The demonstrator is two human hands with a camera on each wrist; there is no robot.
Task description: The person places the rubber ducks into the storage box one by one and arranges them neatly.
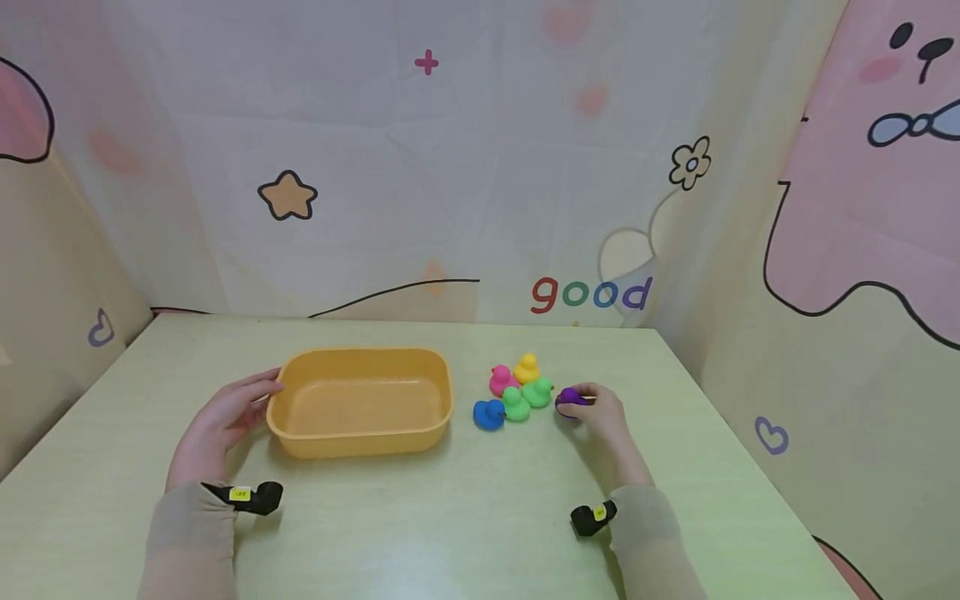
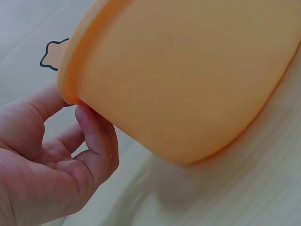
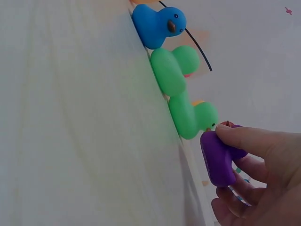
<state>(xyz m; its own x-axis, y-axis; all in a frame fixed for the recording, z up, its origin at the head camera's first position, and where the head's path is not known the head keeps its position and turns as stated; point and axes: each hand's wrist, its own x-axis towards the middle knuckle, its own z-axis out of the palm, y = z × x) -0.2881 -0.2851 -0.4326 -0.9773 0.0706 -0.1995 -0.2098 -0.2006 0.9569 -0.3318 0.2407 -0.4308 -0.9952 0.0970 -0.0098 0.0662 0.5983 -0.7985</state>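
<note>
A purple rubber duck [image 1: 572, 402] is pinched between the thumb and fingers of my right hand [image 1: 603, 415]. In the right wrist view, the thumb lies across the purple duck [image 3: 218, 157] and the fingers curl behind it. On the left, my left hand [image 1: 228, 417] holds the rim of a yellow-orange plastic basin [image 1: 360, 446]. Seen from the left wrist, the fingers are bent at the basin's edge [image 2: 70, 89], partly hidden behind it. Left of the purple duck cluster a blue duck [image 1: 489, 415], two green ducks [image 1: 515, 404], a pink duck [image 1: 502, 381] and a yellow duck [image 1: 528, 368].
The pale wood-grain table [image 1: 420, 533] carries everything. Behind it hangs a printed cloth backdrop [image 1: 480, 192], with more printed cloth at both sides. Each wrist wears a small black camera, such as the left wrist camera [image 1: 262, 498].
</note>
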